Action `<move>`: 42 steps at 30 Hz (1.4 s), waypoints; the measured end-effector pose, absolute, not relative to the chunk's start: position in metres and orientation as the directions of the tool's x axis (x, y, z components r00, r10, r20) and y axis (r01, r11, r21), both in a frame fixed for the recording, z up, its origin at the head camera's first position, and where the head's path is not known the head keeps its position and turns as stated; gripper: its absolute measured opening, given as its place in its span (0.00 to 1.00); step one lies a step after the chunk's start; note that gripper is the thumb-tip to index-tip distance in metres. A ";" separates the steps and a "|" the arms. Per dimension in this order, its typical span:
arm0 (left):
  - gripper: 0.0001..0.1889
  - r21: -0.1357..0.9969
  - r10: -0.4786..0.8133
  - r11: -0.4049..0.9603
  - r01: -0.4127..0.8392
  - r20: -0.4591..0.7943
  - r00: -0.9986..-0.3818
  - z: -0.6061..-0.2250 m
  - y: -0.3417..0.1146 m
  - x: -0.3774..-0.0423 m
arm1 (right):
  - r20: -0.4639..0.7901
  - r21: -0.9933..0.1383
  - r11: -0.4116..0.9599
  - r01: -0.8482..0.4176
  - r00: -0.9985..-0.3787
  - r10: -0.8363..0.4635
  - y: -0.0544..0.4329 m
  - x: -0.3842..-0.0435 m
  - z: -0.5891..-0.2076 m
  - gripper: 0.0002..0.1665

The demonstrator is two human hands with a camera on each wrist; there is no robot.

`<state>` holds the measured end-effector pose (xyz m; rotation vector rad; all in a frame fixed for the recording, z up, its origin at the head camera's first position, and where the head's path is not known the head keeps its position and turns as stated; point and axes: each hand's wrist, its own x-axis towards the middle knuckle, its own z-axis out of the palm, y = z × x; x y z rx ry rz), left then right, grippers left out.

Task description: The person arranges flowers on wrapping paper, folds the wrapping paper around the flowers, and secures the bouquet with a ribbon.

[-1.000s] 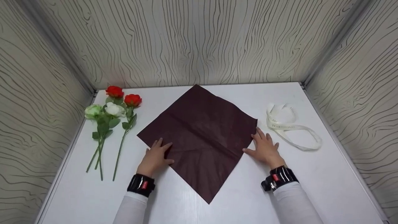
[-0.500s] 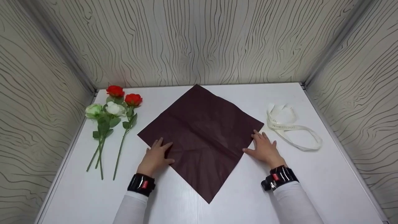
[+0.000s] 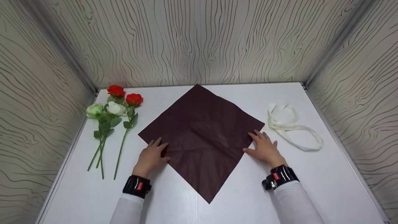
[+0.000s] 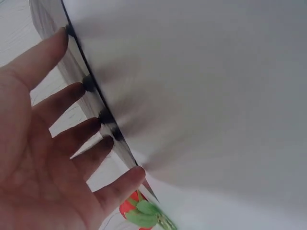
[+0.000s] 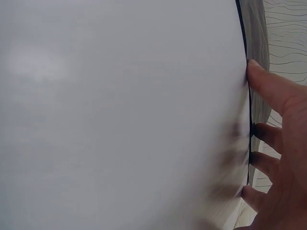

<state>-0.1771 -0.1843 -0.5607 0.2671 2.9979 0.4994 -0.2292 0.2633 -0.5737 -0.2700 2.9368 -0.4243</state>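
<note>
A dark maroon sheet of wrapping paper (image 3: 202, 124) lies spread on the white table, turned so one corner points toward me. At its lower left edge my left hand (image 3: 151, 157) rests with fingers spread, fingertips on the paper; the left wrist view shows straight fingers (image 4: 60, 103) along the sheet's edge. My right hand (image 3: 264, 148) touches the lower right edge near the right corner, its thumb and fingers apart, and the right wrist view shows its fingertips at the paper's edge too. Neither hand grips anything. A few creases run across the middle of the sheet.
Left of the paper lie artificial roses: two red (image 3: 134, 100), one white (image 3: 117, 109) and one pale green (image 3: 94, 111), stems toward me. A looped cream ribbon (image 3: 287, 127) with printed letters lies to the right. Patterned panels (image 3: 192, 43) enclose the table (image 3: 186, 199).
The paper's right corner, folded or tucked a second ago, now lies flat and extends farther right. My left hand has shifted slightly left; the right hand stays nearly in place.
</note>
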 end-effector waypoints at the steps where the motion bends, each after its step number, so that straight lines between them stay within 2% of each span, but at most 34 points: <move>1: 0.32 0.319 0.173 0.936 0.149 -0.047 -0.984 -0.559 -0.188 -0.177 | -0.133 -0.294 0.943 -0.154 -0.971 -0.200 0.263 -0.229 -0.574 0.48; 6: 0.30 0.273 0.050 0.960 0.060 0.041 -0.998 -0.552 -0.221 -0.179 | -0.133 -0.300 0.942 -0.152 -0.971 -0.199 0.264 -0.228 -0.573 0.47; 12: 0.23 0.297 -0.228 0.936 -0.189 0.102 -0.968 -0.544 -0.276 -0.172 | -0.143 -0.302 0.942 -0.148 -0.970 -0.199 0.264 -0.227 -0.572 0.47; 16: 0.16 0.355 -0.401 0.863 -0.359 0.050 -0.915 -0.540 -0.310 -0.159 | -0.140 -0.303 0.941 -0.149 -0.970 -0.198 0.263 -0.228 -0.572 0.47; 19: 0.15 0.384 -0.469 0.807 -0.448 -0.042 -0.882 -0.539 -0.327 -0.148 | -0.137 -0.303 0.941 -0.154 -0.970 -0.203 0.262 -0.228 -0.573 0.47; 28: 0.10 0.371 -0.499 0.748 -0.550 -0.231 -0.835 -0.548 -0.338 -0.135 | -0.130 -0.300 0.941 -0.159 -0.970 -0.206 0.262 -0.230 -0.575 0.47; 42: 0.07 0.379 -0.482 0.773 -0.508 -0.169 -0.860 -0.542 -0.331 -0.133 | -0.126 -0.297 0.940 -0.166 -0.969 -0.211 0.262 -0.227 -0.575 0.46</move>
